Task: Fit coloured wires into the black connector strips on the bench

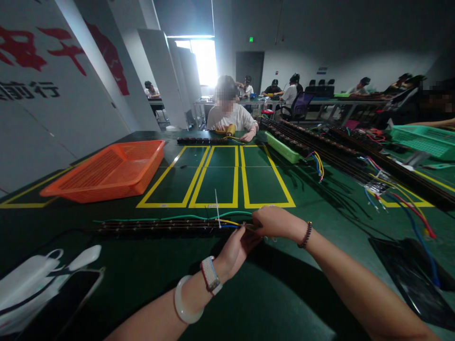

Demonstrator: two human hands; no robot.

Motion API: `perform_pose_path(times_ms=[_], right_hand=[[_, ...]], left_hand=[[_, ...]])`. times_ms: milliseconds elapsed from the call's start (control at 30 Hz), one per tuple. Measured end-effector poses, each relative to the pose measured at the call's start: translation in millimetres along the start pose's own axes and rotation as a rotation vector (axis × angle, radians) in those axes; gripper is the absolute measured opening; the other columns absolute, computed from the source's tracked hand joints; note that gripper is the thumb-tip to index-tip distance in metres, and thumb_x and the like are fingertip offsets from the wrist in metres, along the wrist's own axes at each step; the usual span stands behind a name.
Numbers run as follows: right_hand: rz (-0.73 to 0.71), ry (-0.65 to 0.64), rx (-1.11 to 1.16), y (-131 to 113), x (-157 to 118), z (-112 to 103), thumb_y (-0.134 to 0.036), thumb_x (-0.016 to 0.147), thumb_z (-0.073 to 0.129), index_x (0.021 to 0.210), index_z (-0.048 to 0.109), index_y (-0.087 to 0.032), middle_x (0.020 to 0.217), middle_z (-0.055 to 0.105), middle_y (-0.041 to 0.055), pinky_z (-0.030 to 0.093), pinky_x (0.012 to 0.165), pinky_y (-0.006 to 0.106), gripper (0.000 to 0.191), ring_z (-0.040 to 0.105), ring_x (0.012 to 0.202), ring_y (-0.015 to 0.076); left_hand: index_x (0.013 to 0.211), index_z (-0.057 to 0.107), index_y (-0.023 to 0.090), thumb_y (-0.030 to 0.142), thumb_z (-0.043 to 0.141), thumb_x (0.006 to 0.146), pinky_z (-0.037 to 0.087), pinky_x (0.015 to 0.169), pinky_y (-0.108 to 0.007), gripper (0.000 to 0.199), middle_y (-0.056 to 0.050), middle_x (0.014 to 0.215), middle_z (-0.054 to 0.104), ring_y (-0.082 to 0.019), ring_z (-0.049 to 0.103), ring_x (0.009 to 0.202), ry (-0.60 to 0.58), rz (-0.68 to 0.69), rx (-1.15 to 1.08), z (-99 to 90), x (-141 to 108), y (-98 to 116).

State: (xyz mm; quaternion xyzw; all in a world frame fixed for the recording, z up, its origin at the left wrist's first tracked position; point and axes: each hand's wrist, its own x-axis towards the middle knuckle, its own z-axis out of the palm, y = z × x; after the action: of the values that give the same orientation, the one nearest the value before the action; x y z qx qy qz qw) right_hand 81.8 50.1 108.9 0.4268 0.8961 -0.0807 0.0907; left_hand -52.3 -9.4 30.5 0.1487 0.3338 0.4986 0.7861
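Near left corner of the counter (263, 303): a dark slab (67, 305), phone-like, beside white plastic gear (28, 279), type unclear. Toward the right edge, a glossy black sheet or bag (408, 277).

Mid-near counter: left hand (235, 251), watch and pale bangle at the wrist, grip clamped on the wire bundle (229, 223) at the right end of a dark strip assembly (152, 228). Right hand (275, 222), beaded bracelet, just beside it; grip drawn together on the same bundle, exact strand hidden by the fingers. Strip lies parallel to the far edge; green wire (177, 217) along its far side, yellow and blue in the bundle. White cable tie (216, 208) stands up near the strip's right end, tail free.

Beyond: three yellow taped frames (213, 176). Orange basket (101, 173) by the left edge. Right side: light-green tray (282, 148), longer strip assemblies (330, 147) with loose leads, mint-green basket (423, 139).

Far edge: co-worker (231, 113) in a white top, a second strip (201, 141) and yellow roll (231, 130) before them.
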Motion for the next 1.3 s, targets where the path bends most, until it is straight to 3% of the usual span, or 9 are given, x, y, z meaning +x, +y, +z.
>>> perform_pose_path(times_ms=[167,267,400,733,900,1067,1300], right_hand=[[-0.06,0.108,-0.054,2,-5,7,-0.029,0.073,0.067,0.089,0.064,-0.014,0.081,0.066,0.0086,0.04,0.054,0.025,0.022,0.062,0.072,0.0216],[-0.088,0.138,-0.112,-8,-6,12,-0.022,0.076,0.065,0.088,0.064,-0.013,0.083,0.067,0.0097,0.044,0.059,0.027,0.015,0.063,0.073,0.0232],[-0.04,0.109,-0.175,-22,-2,15,-0.009,0.081,0.054,0.083,0.066,-0.011,0.08,0.067,0.0123,0.047,0.063,0.03,0.012,0.064,0.071,0.0232],[0.038,0.085,-0.182,-36,-4,8,-0.009,0.078,0.057,0.075,0.069,-0.011,0.073,0.067,0.0112,0.048,0.059,0.031,0.013,0.064,0.064,0.0228],[0.015,0.138,-0.168,-27,-6,5,-0.008,0.079,0.055,0.076,0.068,-0.01,0.073,0.066,0.0127,0.045,0.057,0.028,0.014,0.064,0.065,0.0218],[0.004,0.211,-0.155,-15,-7,6,-0.01,0.082,0.052,0.079,0.066,-0.01,0.073,0.066,0.0117,0.042,0.055,0.027,0.014,0.063,0.065,0.0204],[0.028,0.323,-0.173,-25,-9,1,-0.014,0.085,0.049,0.082,0.062,-0.012,0.08,0.064,0.0092,0.041,0.056,0.026,0.014,0.06,0.069,0.0189]], left_hand=[[0.092,0.061,0.013,0.026,0.048,0.088,0.045,0.087,-0.034,0.019,-0.009,0.093,0.066,-0.018,0.061,0.087,-0.005,-0.026,-0.009,-0.2,-1,2],[0.09,0.062,0.015,0.025,0.047,0.088,0.046,0.082,-0.031,0.018,-0.007,0.088,0.066,-0.017,0.061,0.083,0.026,-0.029,-0.018,-1.8,0,1],[0.085,0.062,0.015,0.023,0.044,0.089,0.044,0.084,-0.031,0.021,-0.006,0.089,0.066,-0.016,0.06,0.086,0.057,-0.025,-0.014,-2.6,0,0],[0.081,0.06,0.016,0.02,0.062,0.079,0.046,0.088,-0.033,0.004,-0.005,0.09,0.067,-0.017,0.061,0.091,-0.016,0.064,-0.012,1.4,2,-3],[0.091,0.061,0.015,0.03,0.063,0.08,0.046,0.09,-0.035,0.018,-0.007,0.091,0.068,-0.017,0.062,0.088,-0.04,0.086,-0.001,1.5,3,-4],[0.089,0.061,0.014,0.032,0.06,0.082,0.047,0.089,-0.035,0.019,-0.008,0.09,0.068,-0.016,0.064,0.083,-0.01,0.071,0.07,-2.8,5,-5],[0.088,0.06,0.014,0.036,0.06,0.082,0.045,0.093,-0.04,0.023,-0.008,0.084,0.068,-0.018,0.064,0.085,-0.042,0.066,0.023,-2.5,4,-4]])
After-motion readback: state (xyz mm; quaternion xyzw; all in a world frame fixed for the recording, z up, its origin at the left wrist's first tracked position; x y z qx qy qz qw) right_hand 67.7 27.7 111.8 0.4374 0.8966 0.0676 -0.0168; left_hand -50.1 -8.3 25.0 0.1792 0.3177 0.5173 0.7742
